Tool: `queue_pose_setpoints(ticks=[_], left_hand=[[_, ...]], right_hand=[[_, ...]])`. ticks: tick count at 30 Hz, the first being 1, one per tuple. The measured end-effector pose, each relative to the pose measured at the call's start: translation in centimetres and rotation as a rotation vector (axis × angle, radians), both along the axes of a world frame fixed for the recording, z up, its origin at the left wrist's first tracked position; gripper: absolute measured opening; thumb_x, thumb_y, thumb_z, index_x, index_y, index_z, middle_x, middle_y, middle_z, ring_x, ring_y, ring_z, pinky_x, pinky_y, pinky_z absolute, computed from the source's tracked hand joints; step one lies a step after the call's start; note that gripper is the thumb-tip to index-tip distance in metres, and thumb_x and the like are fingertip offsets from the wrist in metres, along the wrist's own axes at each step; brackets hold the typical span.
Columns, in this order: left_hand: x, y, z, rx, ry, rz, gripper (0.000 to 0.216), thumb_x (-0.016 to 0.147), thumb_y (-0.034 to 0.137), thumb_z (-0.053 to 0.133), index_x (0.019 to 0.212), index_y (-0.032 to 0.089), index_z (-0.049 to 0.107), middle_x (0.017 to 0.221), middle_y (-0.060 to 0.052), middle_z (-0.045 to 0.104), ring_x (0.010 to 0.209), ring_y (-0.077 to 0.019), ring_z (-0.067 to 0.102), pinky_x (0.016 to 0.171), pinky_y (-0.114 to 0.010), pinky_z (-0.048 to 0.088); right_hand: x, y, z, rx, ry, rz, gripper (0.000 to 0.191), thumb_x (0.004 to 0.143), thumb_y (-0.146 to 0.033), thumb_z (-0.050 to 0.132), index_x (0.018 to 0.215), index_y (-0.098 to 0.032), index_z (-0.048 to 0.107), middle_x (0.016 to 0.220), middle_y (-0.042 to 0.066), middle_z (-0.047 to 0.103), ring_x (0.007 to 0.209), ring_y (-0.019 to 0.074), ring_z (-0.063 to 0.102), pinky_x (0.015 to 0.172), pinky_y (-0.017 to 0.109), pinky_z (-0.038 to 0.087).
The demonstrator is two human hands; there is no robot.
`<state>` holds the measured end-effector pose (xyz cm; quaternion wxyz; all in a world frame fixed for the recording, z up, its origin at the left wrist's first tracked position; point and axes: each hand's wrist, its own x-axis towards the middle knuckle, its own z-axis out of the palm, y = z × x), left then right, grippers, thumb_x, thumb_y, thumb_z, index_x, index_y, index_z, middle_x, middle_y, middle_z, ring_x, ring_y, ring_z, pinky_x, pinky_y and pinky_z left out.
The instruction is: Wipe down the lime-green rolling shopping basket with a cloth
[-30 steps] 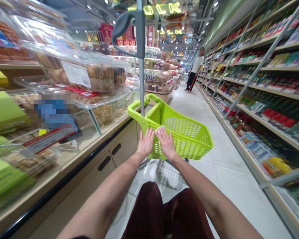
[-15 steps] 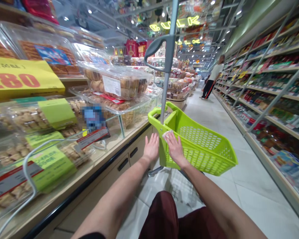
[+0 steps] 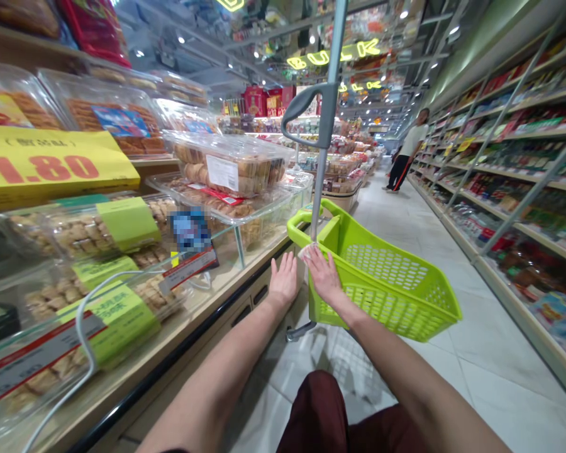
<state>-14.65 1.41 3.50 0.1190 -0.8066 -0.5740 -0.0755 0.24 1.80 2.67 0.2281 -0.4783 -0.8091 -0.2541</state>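
Note:
A bright green plastic shopping basket [image 3: 396,264] on wheels, with a grey upright pole [image 3: 319,182] and a grey grip [image 3: 327,116], stands in the aisle before me. Against its near end, just below the rim by the pole's foot, my right hand [image 3: 324,274] presses a crumpled white wipe [image 3: 306,253] under its fingers. My left hand [image 3: 284,277] is flat with fingers slightly spread and nothing in it. It hovers just left of the basket's end; whether it touches the green plastic I cannot tell.
On the left runs a counter with clear boxes of biscuits [image 3: 236,170], a yellow price sign [image 3: 51,167] and a white cable [image 3: 82,327]. Stocked shelves [image 3: 514,163] line the right side. Farther down the aisle a person [image 3: 408,151] stands by them.
My right hand and the wipe have slid left and slightly up along the basket's near end, towards the pole. The left hand stays beside the basket. The whole view has shifted a little.

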Motion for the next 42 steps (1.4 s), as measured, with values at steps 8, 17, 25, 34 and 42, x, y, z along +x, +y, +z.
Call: queue_pose_setpoints(ticks=[8,17,25,34,42], left_hand=[[0.0,0.1,1.1,0.028,0.027,-0.018,0.066,0.076,0.020,0.038,0.138,0.008,0.018,0.146,-0.010,0.007,0.134,-0.0235,-0.001,0.105,-0.055,0.002],[0.9,2.6,4.8,0.082,-0.067,0.011,0.067,0.075,0.016,0.038,0.138,0.012,0.018,0.147,-0.009,0.007,0.134,-0.0232,0.000,0.105,-0.054,0.004],[1.9,5.2,7.8,-0.055,0.021,-0.048,0.074,0.068,0.021,0.053,0.136,0.014,0.023,0.146,-0.013,0.013,0.133,-0.0298,0.007,0.102,-0.060,0.003],[2.1,0.8,8.8,0.014,0.090,-0.092,0.073,0.066,0.025,0.057,0.132,0.009,0.031,0.140,-0.018,0.026,0.129,-0.0340,0.016,0.103,-0.058,-0.004],[1.3,-6.0,9.3,0.159,0.067,-0.146,0.054,0.067,0.024,0.055,0.118,0.009,0.046,0.115,-0.017,0.048,0.112,-0.0312,0.037,0.104,-0.053,-0.005]], right_hand=[[0.9,0.4,-1.3,-0.105,-0.165,0.020,0.048,0.082,-0.007,0.032,0.128,-0.017,0.041,0.138,0.009,0.034,0.130,0.0229,0.022,0.104,0.050,0.019],[0.8,1.4,3.6,-0.024,0.199,-0.132,0.054,0.081,-0.006,0.030,0.134,-0.017,0.032,0.142,0.009,0.027,0.133,0.0197,0.014,0.104,0.048,0.018],[1.7,3.3,3.3,-0.160,0.290,-0.186,0.055,0.080,-0.005,0.027,0.132,-0.018,0.035,0.139,0.011,0.033,0.127,0.0212,0.027,0.099,0.048,0.027],[6.6,-1.5,0.0,-0.092,0.261,-0.369,0.054,0.080,-0.003,0.025,0.131,-0.015,0.036,0.137,0.011,0.036,0.126,0.0206,0.028,0.099,0.044,0.027],[5.6,-4.7,-0.1,-0.053,0.345,-0.394,0.049,0.082,-0.008,0.025,0.125,-0.018,0.045,0.134,0.009,0.040,0.124,0.0232,0.031,0.096,0.044,0.030]])
